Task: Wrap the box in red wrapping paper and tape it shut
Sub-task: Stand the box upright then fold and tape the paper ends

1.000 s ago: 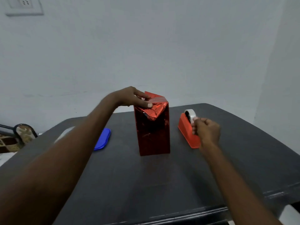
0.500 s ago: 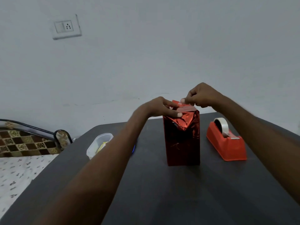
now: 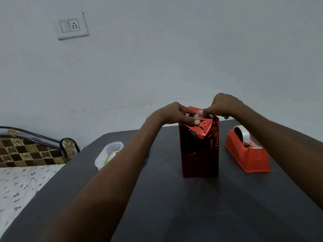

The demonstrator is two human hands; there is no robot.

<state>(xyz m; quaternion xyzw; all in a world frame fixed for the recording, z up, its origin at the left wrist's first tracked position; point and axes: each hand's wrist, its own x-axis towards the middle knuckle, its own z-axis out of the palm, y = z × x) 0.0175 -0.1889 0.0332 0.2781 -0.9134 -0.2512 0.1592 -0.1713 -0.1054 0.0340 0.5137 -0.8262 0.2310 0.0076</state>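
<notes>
Head view, dark table (image 3: 192,215), pale wall (image 3: 174,58), wall socket (image 3: 71,26), patterned bed (image 3: 26,172)

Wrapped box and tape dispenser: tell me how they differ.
The wrapped box stands tall and upright; the tape dispenser sits low and long. The box is shiny dark red foil, the dispenser matte orange-red. Both hands, left hand and right hand, are at the box's top; the dispenser is untouched. Both rest on the dark table.
</notes>
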